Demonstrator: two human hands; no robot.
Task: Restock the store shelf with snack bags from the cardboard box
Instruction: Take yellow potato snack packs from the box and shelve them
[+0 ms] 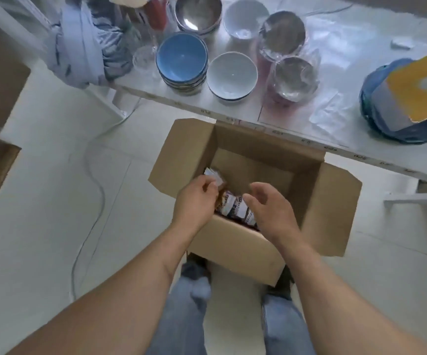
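Head view, steeply downward over floor

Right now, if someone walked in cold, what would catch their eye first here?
Two bare hands over an open brown cardboard box on the floor: the left hand pinches a snack bag, the right hand hovers open. Behind, a stack of blue ceramic bowls sits on the white shelf.

Cardboard box top open, flaps folded outward, far half of interior bare, snack bags crowding near-left corner, surface edge overhanging far wall
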